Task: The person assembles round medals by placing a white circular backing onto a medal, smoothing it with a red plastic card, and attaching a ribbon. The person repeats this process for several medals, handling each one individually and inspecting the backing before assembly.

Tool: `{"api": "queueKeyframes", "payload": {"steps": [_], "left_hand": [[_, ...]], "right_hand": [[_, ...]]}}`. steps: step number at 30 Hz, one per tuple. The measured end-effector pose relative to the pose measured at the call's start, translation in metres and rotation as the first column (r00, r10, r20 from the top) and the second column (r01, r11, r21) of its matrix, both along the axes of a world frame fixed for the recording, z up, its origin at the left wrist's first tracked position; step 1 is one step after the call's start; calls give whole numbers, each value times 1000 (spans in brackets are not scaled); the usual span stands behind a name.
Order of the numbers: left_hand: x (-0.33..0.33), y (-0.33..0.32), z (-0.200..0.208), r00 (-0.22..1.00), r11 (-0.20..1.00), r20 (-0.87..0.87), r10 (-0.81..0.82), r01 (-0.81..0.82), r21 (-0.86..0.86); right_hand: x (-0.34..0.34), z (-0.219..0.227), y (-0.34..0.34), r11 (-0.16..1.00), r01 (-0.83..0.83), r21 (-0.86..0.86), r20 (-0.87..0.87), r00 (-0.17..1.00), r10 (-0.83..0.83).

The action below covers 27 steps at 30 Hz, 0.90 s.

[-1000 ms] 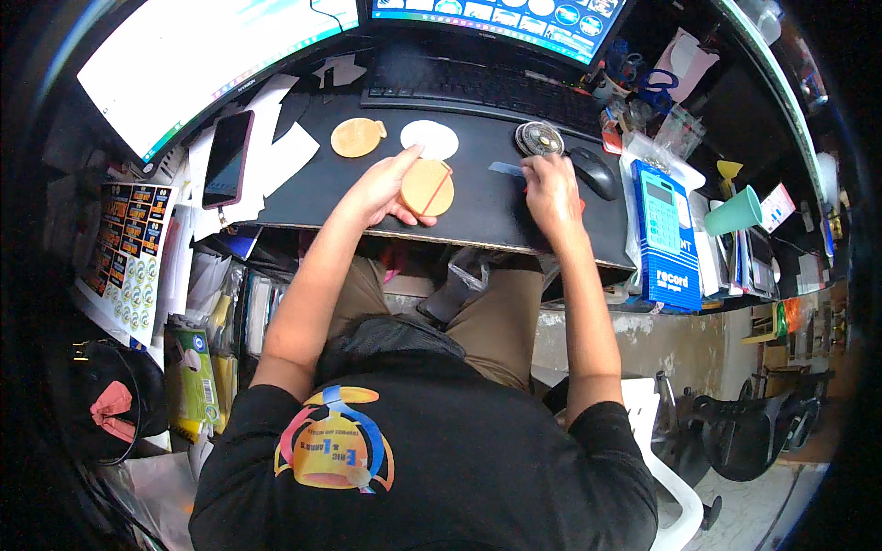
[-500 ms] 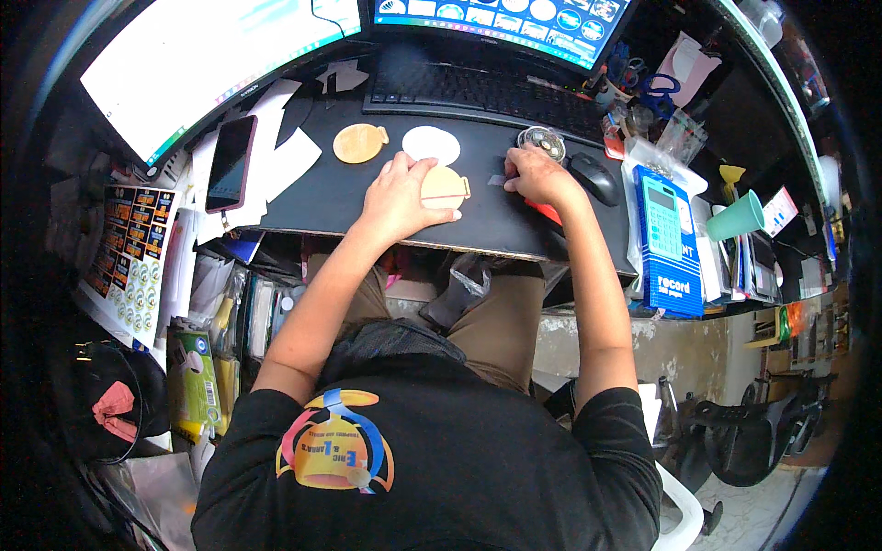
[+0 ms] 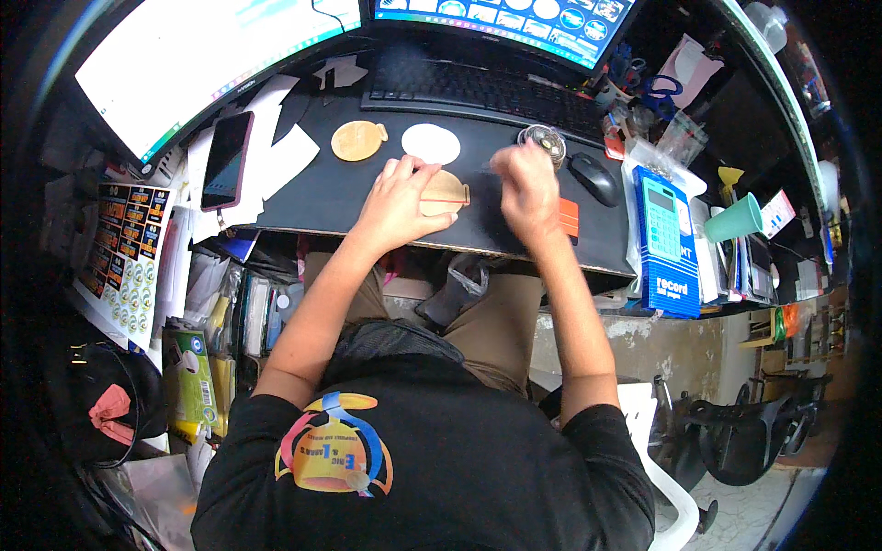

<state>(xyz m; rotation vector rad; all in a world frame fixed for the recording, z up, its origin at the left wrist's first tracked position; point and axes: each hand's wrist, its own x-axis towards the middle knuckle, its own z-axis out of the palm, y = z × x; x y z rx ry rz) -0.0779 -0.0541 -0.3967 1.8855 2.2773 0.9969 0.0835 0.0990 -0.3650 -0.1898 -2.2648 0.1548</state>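
Note:
On the black desk top (image 3: 312,207), my left hand (image 3: 393,204) holds a round wooden disc (image 3: 443,195) with a small tab, fingers along its far side and thumb at its near edge. A thin red line crosses the disc. To the right of it, my right hand (image 3: 528,188) is raised with fingers curled in a pinch; motion smears it, and whatever is in the fingertips cannot be made out. A second wooden disc (image 3: 356,141) lies at the far left, beside overlapping white round pieces (image 3: 430,144). Close to my right hand are an orange-red card (image 3: 569,219) and a round clear container (image 3: 544,142).
A black keyboard (image 3: 478,87) sits behind, below two monitors. The mouse (image 3: 593,178) is at right, then a calculator (image 3: 660,213) on a blue record book (image 3: 669,285) and a green cup (image 3: 733,219). A phone (image 3: 227,161) lies on papers at left.
My right hand has lifted and swung a little left and toward me, uncovering more of the orange-red card. My left hand stays on the wooden disc.

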Motion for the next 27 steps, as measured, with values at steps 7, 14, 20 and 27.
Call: {"api": "queueKeyframes", "payload": {"steps": [7,14,20,27], "left_hand": [[-1,1,-1,1000,1000,2,-26,26,-9],[-1,-1,-2,999,999,-14,-36,36,29],[-1,1,-2,999,999,-18,-33,33,15],[-1,0,0,999,999,-4,-37,37,2]], "right_hand": [[4,-33,-21,947,251,200,125,952,-279],[-12,-38,-7,951,307,35,172,935,-309],[-11,-39,-6,956,292,-1,156,945,-288],[-12,-38,-6,955,296,-22,161,944,-289]]}}
